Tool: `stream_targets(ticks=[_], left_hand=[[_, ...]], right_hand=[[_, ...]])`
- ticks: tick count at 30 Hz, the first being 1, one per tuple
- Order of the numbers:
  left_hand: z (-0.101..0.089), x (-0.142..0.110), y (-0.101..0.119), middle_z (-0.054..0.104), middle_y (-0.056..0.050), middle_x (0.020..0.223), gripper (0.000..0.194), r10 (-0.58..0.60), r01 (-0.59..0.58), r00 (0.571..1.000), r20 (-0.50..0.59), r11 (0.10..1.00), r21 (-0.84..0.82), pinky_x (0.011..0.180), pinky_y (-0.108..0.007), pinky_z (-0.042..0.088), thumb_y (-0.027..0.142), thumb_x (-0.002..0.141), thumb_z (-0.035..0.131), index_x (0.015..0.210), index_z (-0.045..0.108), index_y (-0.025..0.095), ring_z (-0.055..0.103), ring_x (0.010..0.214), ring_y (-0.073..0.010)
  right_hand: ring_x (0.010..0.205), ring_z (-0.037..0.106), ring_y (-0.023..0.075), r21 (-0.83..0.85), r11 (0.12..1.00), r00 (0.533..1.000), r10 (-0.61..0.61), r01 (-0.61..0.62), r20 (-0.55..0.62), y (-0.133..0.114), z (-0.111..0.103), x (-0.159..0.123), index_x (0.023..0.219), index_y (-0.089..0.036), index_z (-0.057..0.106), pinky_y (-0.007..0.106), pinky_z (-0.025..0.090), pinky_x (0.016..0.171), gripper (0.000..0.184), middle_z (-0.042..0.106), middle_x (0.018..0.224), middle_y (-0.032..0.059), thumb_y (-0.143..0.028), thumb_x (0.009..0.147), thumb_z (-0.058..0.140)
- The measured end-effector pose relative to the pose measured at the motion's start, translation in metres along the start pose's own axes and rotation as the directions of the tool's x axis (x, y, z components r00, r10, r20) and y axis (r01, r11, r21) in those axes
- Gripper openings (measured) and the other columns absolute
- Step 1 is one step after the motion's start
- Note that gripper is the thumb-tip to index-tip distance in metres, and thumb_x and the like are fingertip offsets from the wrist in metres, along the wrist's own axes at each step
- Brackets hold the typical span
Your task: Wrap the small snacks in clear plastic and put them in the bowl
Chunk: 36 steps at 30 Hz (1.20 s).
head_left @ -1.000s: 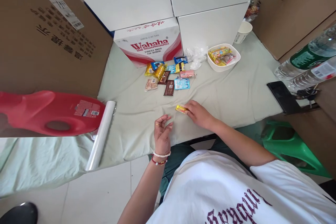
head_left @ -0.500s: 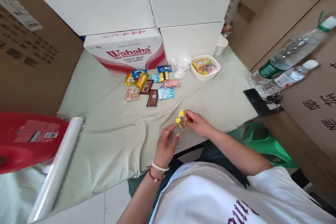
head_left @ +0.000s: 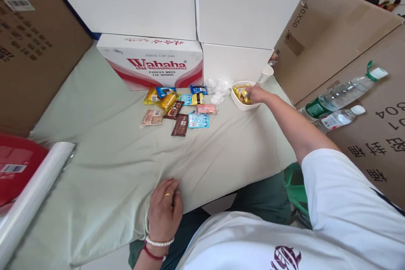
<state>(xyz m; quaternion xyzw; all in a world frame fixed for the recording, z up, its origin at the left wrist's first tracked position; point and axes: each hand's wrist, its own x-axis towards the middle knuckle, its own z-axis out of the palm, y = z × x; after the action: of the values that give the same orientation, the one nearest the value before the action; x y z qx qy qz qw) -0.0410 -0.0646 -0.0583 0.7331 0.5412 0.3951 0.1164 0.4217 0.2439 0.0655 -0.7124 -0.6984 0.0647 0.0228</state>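
Observation:
My right hand (head_left: pixel 257 94) reaches over the right rim of a white plastic bowl (head_left: pixel 234 100). Its fingers are closed on a yellow snack packet (head_left: pixel 242 93) inside, though the palm hides part of it. More yellow packets lie in the bowl under the fingers. My left hand (head_left: pixel 165 206) rests palm down at the table's front edge, fingers slightly bent and nothing in it. Left of the bowl lie several wrapped snacks, including a brown packet (head_left: pixel 180 125), a light blue packet (head_left: pixel 198 120), a pink packet (head_left: pixel 206 109) and a yellow packet (head_left: pixel 168 101).
Clear crumpled plastic (head_left: pixel 220 89) lies beside the bowl, with a paper cup (head_left: pixel 265 74) behind it. A Wahaba carton (head_left: pixel 158 65) and white boxes (head_left: pixel 237 8) stand along the back. Water bottles (head_left: pixel 341 97) stand at the right. A plastic-film roll (head_left: pixel 34 196) lies at the left.
My right hand has moved from near my body with the yellow packet out to the bowl. My left hand has drawn away and come down on the table edge.

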Motion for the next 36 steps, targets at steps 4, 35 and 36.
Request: stream_targets(ticks=[4,35,36], left_hand=[[0.002,0.002,0.003,0.07,-0.012,0.118,0.036,0.064,-0.067,0.997,0.038,0.994,0.089,0.1,-0.047,0.052,0.013,0.088,0.052,0.119,0.067,0.023,0.066,0.115,-0.0299],[-0.004,0.002,0.017,0.07,-0.009,0.105,0.023,0.046,-0.043,0.995,-0.091,0.998,0.033,0.092,-0.04,0.057,0.01,0.094,0.055,0.111,0.065,0.021,0.068,0.104,-0.0234],[-0.006,0.002,0.019,0.07,-0.008,0.103,0.02,-0.005,0.002,0.995,-0.096,1.0,-0.026,0.09,-0.039,0.057,0.013,0.095,0.056,0.11,0.066,0.022,0.068,0.101,-0.0224]], right_hand=[[0.099,0.061,0.0264,-0.123,0.992,0.989,0.041,-0.024,0.143,-0.005,0.025,-0.007,0.126,-0.014,0.065,0.036,0.046,0.09,0.043,0.063,0.125,0.0199,-0.024,0.085,0.07],[0.086,0.061,0.0227,0.355,0.933,0.98,0.017,0.056,-0.2,-0.131,0.065,-0.063,0.102,-0.018,0.068,0.032,0.043,0.073,0.026,0.069,0.1,0.0106,-0.036,0.101,0.047],[0.077,0.058,0.0202,0.556,0.83,0.98,0.069,0.048,-0.187,-0.13,0.066,-0.083,0.096,-0.02,0.066,0.03,0.042,0.068,0.027,0.067,0.089,0.0067,-0.043,0.099,0.053]])
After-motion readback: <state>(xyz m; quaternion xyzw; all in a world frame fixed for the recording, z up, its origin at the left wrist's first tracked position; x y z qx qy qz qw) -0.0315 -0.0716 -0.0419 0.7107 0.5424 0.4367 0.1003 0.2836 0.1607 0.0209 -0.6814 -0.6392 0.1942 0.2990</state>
